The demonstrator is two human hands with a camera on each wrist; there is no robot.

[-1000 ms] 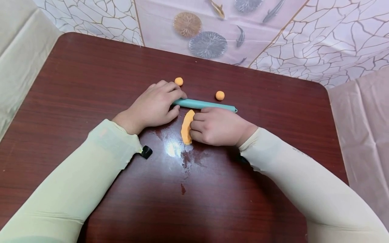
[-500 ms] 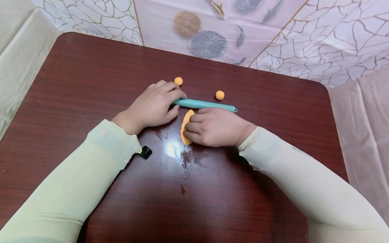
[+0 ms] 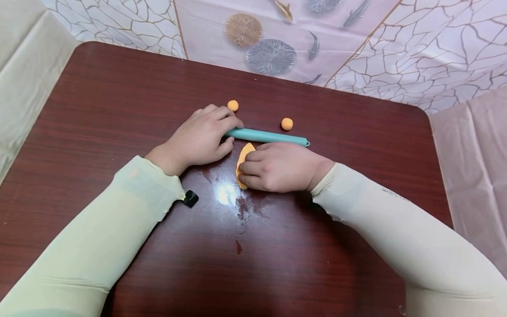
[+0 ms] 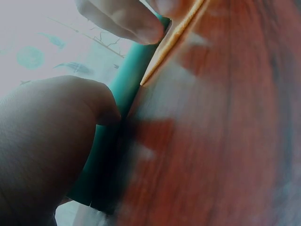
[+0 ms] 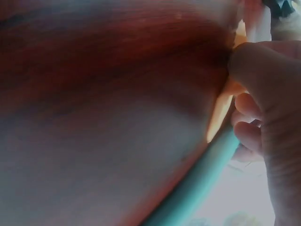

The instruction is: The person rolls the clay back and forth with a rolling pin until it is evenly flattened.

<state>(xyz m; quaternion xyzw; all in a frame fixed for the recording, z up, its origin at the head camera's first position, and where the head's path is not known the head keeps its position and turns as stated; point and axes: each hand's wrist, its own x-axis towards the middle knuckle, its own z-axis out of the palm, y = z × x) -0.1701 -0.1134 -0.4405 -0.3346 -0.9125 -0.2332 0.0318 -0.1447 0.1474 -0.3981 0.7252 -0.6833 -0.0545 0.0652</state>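
Note:
My left hand (image 3: 198,136) holds the left end of a teal rolling pin (image 3: 273,135), which lies across the table. In the left wrist view, a digit of that hand bends against the rolling pin (image 4: 124,84). A flat, curved strip of orange modelling clay (image 3: 245,152) lies on the near side of the pin. My right hand (image 3: 281,167) pinches the clay, its fingers covering the strip's right side. From the right wrist, the clay's thin edge (image 5: 220,115) shows between the digits, beside the rolling pin (image 5: 193,188).
Two small orange clay balls, one at left (image 3: 233,105) and one at right (image 3: 287,124), sit beyond the pin. A smeared, shiny patch (image 3: 225,193) marks the dark wooden table (image 3: 190,273). Patterned cloth (image 3: 273,26) hangs behind the table's far edge.
The right-hand fingers have shifted slightly left, further over the clay strip. The left hand, rolling pin and clay balls stay where they were.

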